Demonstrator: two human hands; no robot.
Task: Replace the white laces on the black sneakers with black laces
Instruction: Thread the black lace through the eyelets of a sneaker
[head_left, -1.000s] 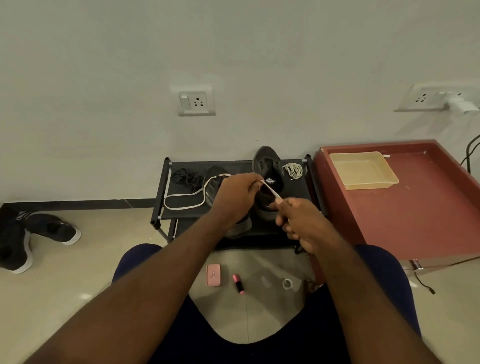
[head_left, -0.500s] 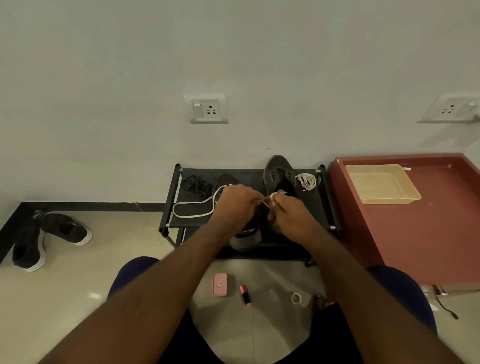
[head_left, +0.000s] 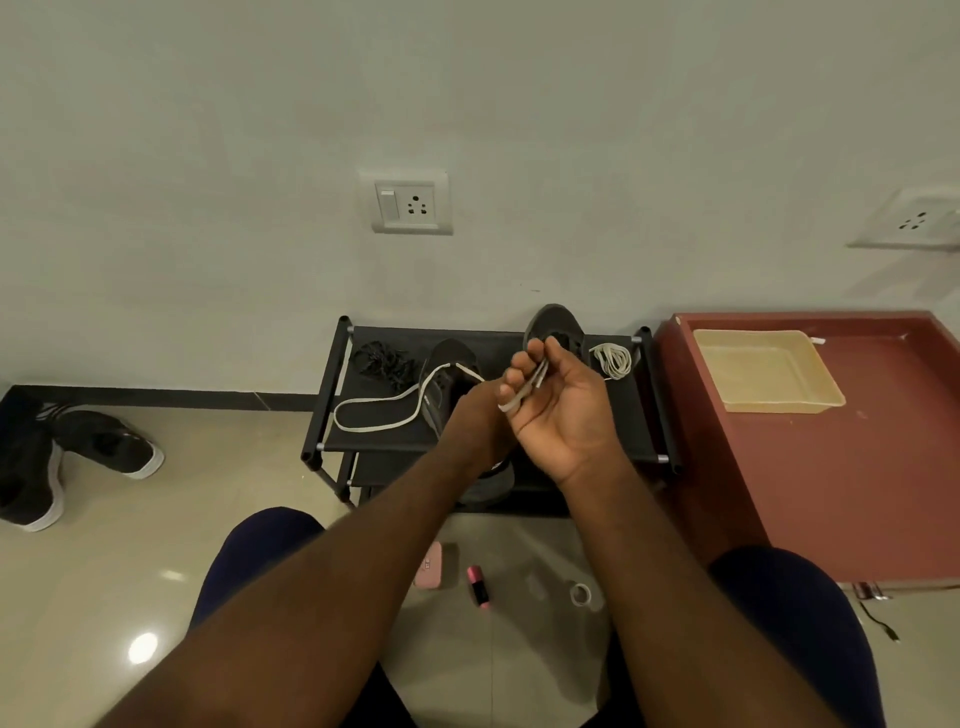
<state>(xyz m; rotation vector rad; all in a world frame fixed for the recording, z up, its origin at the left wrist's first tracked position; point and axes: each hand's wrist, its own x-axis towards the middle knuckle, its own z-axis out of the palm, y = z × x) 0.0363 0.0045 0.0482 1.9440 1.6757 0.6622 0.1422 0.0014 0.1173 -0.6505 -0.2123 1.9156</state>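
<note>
White lace (head_left: 532, 382): flat, off-white, 1 end doubled across the curled fingers of the right hand (head_left: 561, 410), which grips it palm up above the rack. The rest loops slack over the shoe rack (head_left: 636, 415) from the near black sneaker (head_left: 448, 364). Left hand (head_left: 478, 415) sits low at that sneaker, fingers hidden, grip unclear. 2nd black sneaker (head_left: 553, 325) stands behind. Black laces (head_left: 384, 361) are heaped rack-left; coiled white lace (head_left: 615, 360) lies rack-right.
</note>
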